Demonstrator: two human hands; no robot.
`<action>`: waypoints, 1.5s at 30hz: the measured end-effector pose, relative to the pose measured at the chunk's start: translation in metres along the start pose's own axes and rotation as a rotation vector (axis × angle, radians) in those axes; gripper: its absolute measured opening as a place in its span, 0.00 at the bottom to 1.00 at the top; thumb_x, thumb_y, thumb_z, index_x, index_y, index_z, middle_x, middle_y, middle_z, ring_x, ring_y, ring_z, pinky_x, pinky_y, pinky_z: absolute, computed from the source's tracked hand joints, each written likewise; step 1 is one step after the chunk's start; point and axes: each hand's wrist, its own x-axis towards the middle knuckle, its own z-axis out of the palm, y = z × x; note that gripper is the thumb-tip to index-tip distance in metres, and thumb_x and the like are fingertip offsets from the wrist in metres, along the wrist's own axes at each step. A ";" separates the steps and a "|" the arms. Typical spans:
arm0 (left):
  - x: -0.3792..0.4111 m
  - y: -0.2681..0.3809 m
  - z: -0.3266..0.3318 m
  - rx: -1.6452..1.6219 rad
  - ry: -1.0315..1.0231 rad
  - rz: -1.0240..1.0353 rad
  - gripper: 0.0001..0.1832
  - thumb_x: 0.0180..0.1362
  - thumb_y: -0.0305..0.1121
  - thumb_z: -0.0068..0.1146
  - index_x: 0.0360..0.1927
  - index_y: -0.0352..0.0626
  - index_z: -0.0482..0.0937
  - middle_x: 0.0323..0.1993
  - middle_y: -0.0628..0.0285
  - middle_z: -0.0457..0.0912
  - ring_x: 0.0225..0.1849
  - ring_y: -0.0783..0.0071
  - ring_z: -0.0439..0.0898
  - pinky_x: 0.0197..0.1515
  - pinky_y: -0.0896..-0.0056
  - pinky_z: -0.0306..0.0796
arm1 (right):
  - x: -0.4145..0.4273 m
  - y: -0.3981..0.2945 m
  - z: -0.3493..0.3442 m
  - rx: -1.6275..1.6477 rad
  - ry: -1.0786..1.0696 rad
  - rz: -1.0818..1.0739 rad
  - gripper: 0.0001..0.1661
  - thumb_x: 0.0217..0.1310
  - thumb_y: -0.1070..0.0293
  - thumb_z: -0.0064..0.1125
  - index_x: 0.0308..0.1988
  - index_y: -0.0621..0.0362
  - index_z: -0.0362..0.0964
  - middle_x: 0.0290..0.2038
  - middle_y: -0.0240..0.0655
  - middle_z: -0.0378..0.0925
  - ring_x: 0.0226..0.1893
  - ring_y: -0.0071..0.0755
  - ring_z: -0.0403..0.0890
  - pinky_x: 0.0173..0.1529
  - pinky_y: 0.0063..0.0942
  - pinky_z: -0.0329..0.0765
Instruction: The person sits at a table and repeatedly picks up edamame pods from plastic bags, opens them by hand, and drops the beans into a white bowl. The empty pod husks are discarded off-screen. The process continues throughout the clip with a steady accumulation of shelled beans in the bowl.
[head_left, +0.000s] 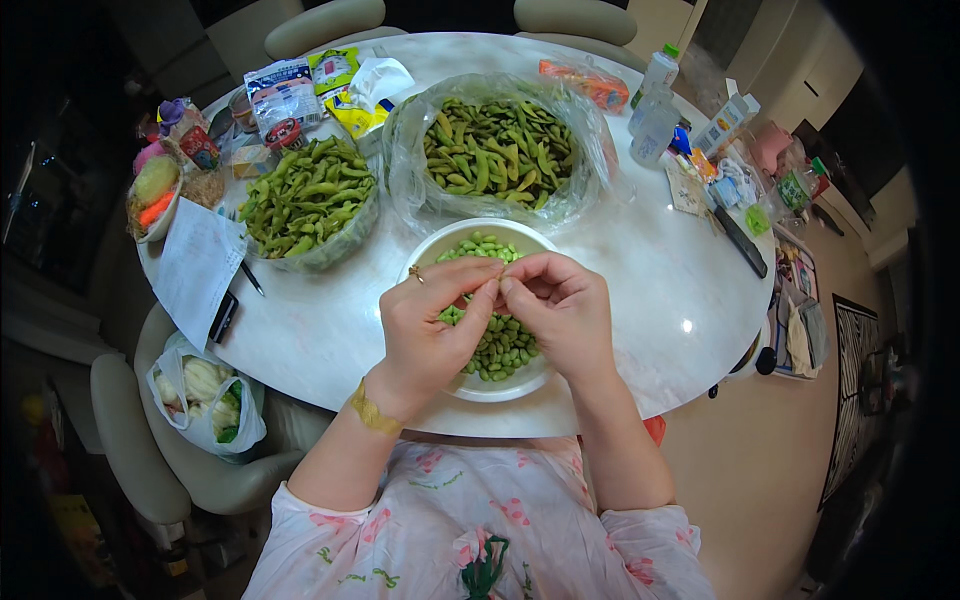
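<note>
My left hand (439, 311) and my right hand (559, 311) meet at the fingertips above a white bowl (480, 391) of shelled green soybeans (501, 349). Thumbs and forefingers pinch a small thing between them, mostly hidden by the fingers; it looks like part of a soybean pod. Behind the bowl lies a large clear plastic bag (409, 191) filled with green and yellowish soybean pods (499, 154). Left of that, a clear container (319, 259) is heaped with more green pods (307, 199).
Written paper (199, 266), a pen (253, 279) and a phone (224, 318) lie at the table's left edge, with food packets (285, 94) behind. Plastic bottles (656, 75) stand at the back right; a black-handled knife (740, 241) lies near the right edge. A bag of vegetables (206, 401) rests on a chair.
</note>
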 end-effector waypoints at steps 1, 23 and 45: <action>0.000 0.000 0.000 -0.023 0.019 -0.025 0.07 0.56 0.19 0.63 0.38 0.34 0.86 0.39 0.54 0.88 0.41 0.68 0.86 0.43 0.72 0.79 | -0.002 0.002 0.003 0.036 0.001 0.004 0.05 0.60 0.77 0.65 0.38 0.65 0.78 0.35 0.32 0.82 0.34 0.18 0.81 0.40 0.16 0.81; 0.006 -0.021 0.001 -0.710 -0.002 -0.597 0.10 0.70 0.26 0.50 0.52 0.33 0.73 0.47 0.53 0.84 0.45 0.71 0.86 0.44 0.78 0.79 | 0.018 0.019 -0.013 0.076 0.049 -0.008 0.04 0.68 0.76 0.54 0.41 0.66 0.70 0.39 0.40 0.80 0.35 0.28 0.85 0.43 0.24 0.85; 0.003 -0.019 0.002 -0.432 -0.083 -0.529 0.13 0.60 0.16 0.60 0.48 0.31 0.76 0.40 0.61 0.83 0.41 0.80 0.83 0.43 0.81 0.79 | 0.002 0.011 -0.006 -0.614 -0.009 -0.624 0.13 0.52 0.85 0.67 0.40 0.62 0.80 0.38 0.39 0.81 0.39 0.34 0.83 0.42 0.26 0.80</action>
